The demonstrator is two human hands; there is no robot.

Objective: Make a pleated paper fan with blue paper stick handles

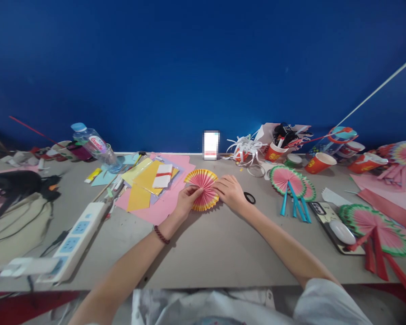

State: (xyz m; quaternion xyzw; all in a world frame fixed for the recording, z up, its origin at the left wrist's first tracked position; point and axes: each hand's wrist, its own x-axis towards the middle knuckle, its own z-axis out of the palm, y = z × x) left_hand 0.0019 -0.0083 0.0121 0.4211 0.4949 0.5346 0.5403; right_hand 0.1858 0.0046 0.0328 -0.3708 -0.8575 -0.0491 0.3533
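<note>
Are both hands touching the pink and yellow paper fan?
Yes, the left hand pinches the paper fan at its left side and the right hand rests fingers on its right edge.

Water bottle, power strip — red cup

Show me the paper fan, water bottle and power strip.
paper fan (205, 184), head view, pink pleats.
water bottle (97, 144), head view, its label.
power strip (85, 221), head view, white casing.

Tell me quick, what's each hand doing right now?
Left hand: closed, pinching the paper fan near its middle.
Right hand: fingers on the fan's right edge; grip cannot be told.
</note>
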